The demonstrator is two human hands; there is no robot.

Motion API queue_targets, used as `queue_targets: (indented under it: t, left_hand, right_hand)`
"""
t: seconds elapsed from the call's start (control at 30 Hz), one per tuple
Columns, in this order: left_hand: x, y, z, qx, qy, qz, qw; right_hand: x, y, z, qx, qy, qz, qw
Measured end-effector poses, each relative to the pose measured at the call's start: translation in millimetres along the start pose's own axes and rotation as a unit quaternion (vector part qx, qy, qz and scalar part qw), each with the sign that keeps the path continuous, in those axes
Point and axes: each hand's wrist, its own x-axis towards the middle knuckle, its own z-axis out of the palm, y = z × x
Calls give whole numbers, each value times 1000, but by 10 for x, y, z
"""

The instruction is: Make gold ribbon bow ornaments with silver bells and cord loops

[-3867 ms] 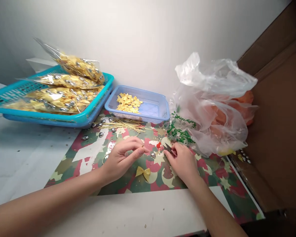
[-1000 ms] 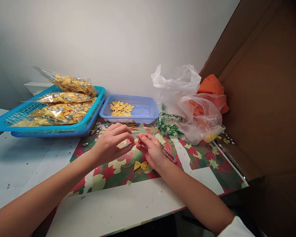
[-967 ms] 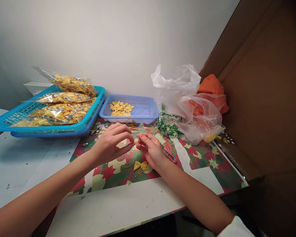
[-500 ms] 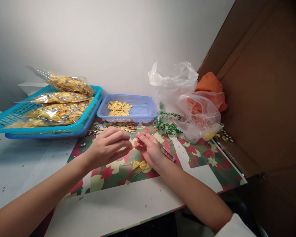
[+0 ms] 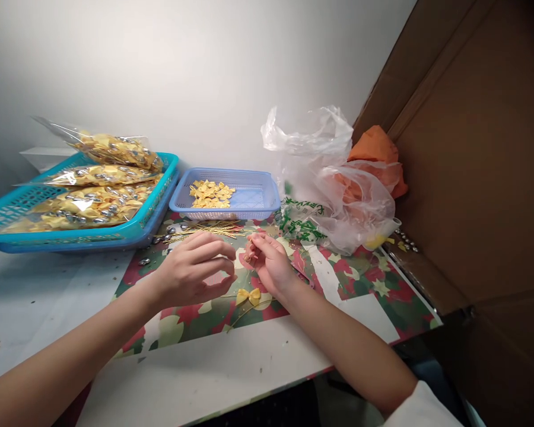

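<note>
My right hand (image 5: 270,264) is closed in a pinch above the patterned sheet (image 5: 178,326). A small golden bit shows at its fingertips, too small to name. Left of it hovers my left hand (image 5: 200,268), its curved fingers apart and nothing visible between them. A yellow ribbon bow (image 5: 248,296) with thin golden ties lies on the sheet just below both hands. Behind the hands, a bundle of thin gold strands (image 5: 213,229) rests on the sheet. The pink-handled tool (image 5: 303,276) beside my right wrist is partly covered by it.
A blue basket (image 5: 262,212) of yellow bows stands against the wall. At left, a turquoise basket (image 5: 129,228) carries clear bags (image 5: 102,204) of bows and silver pieces. Loose silver pieces (image 5: 145,261) lie nearby. Crumpled plastic bags (image 5: 338,196) and a cardboard wall (image 5: 467,154) border the right.
My left hand has drawn slightly away from my right, and its fingers have spread apart. My right hand keeps its pinch, with the golden bit now showing. The view has shifted slightly.
</note>
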Motion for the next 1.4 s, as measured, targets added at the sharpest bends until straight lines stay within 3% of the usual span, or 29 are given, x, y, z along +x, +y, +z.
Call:
queue_targets:
  t: [0.07, 0.13, 0.3, 0.47, 0.6, 0.77, 0.87, 1.0, 1.07, 1.13, 1.23, 1.3, 1.4]
  left_hand:
    - [24, 2, 1, -17, -3, -60, 998]
    - [51, 11, 11, -54, -40, -147, 987]
    - [115, 99, 68, -203, -165, -360, 895]
    - [145, 200, 94, -276, -159, -511, 799]
    - [128, 221, 111, -277, -150, -548, 775]
    - [70, 196, 172, -282, -164, -525, 786]
    - [19, 167, 208, -283, -181, -490, 805]
    - [-17, 156, 225, -274, -212, -492, 799]
    - [-10, 173, 220, -236, -175, -478, 828]
    - [4, 198, 214, -155, -90, -415, 892]
    - [7, 221, 218, -15, 22, -237, 971]
    - [-13, 217, 237, 44, 33, -145, 988]
    - [-54, 192, 273, 98, 12, -96, 991]
  right_hand:
    - [-2, -6, 1, -4, 1, -5, 1000]
    - [-6, -14, 6, -11, 1, -9, 1000]
    - [-5, -15, 20, -41, 11, -33, 999]
    - [9, 37, -4, -92, 26, -81, 992]
    - [-10, 67, -31, -141, 24, -123, 982]
    - [-64, 42, -11, -259, 11, -197, 945]
    - [-77, 35, 8, -287, 15, -214, 934]
    - [-80, 51, 10, -300, 18, -228, 926]
    - [-84, 57, 6, -306, 20, -236, 922]
    - [-90, 57, 3, -312, 23, -238, 920]
    - [-96, 56, 1, -315, 25, -228, 921]
    - [-96, 60, -1, -311, 24, -223, 924]
    - [-90, 72, -6, -303, 28, -220, 927]
